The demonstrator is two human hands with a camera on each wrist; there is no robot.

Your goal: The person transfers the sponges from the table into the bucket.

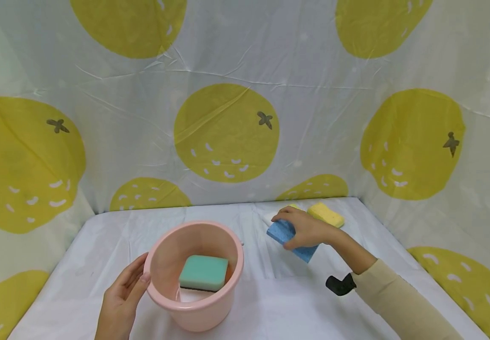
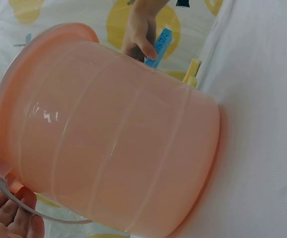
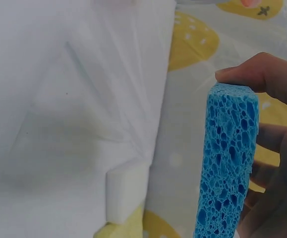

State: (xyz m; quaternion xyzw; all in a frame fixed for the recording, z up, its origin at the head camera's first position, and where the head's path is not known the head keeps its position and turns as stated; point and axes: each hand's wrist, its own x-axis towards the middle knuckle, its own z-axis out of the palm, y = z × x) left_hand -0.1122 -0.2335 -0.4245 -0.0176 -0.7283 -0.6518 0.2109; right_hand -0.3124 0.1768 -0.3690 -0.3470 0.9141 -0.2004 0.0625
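A pink plastic bucket (image 1: 236, 264) stands on the white cloth, its opening facing me. My left hand (image 1: 122, 295) grips its left rim, thumb at the edge and fingers under the lip, close to the thin grey handle (image 2: 49, 215). Inside lie a green sponge (image 1: 206, 270) with a dark underside and a white block (image 1: 191, 295) beneath it. To the bucket's right, my right hand (image 1: 306, 229) holds a blue sponge (image 1: 282, 231) above the cloth, thumb on one side and fingers on the other. Large pores show on the sponge (image 3: 227, 153) in the right wrist view.
Behind my right hand, a yellow sponge (image 1: 325, 215) lies near the back edge. A white block (image 3: 126, 193) sits beside another yellow piece (image 3: 121, 230). Fruit-printed cloth walls (image 1: 313, 141) enclose the table at the back and sides.
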